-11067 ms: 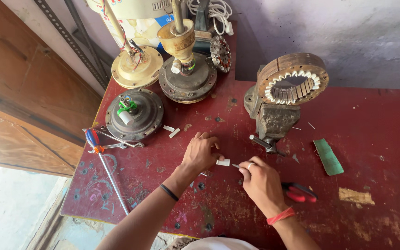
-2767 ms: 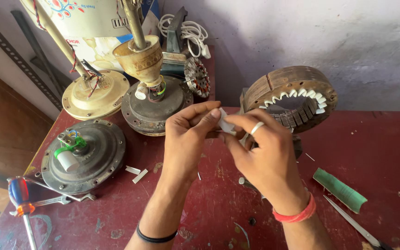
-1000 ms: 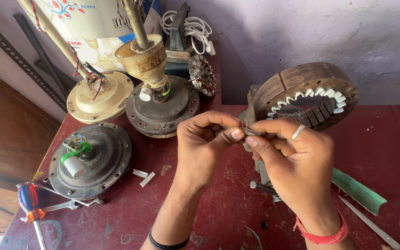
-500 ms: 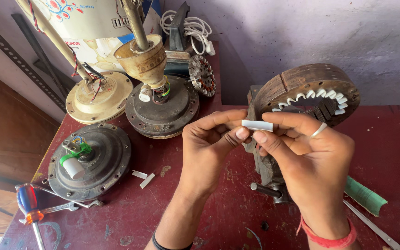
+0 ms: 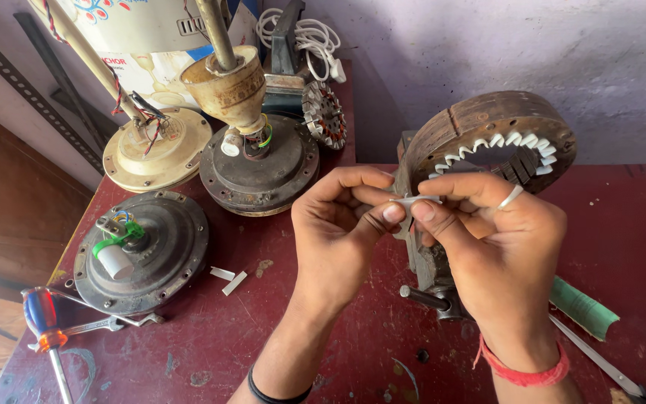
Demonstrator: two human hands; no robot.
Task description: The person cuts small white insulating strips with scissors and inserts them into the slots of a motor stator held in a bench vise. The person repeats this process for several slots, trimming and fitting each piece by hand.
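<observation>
2 hands meet: our left hand [image 5: 338, 232] and right hand [image 5: 499, 239] pinch a small white paper strip [image 5: 415, 200] between fingertips. Just behind them, the clamped stator ring [image 5: 499, 138] already shows many white liners; 2 strips [image 5: 228, 277] lie left on the table [image 5: 637, 224].

Two bare forearms, no sleeves in view. Left hand [image 5: 338, 232]: no rings seen, nails short, thin black band [image 5: 278, 389] round the wrist, plain, maybe rubber or thread. Right hand [image 5: 499, 239]: silver-coloured ring [image 5: 511, 197] on one finger, which finger is hard to tell; red band [image 5: 525, 368] round the wrist, slightly thicker than the black one, looks like wound thread or cord. No gloves, no watch. Fingertips look a bit grimy.
</observation>
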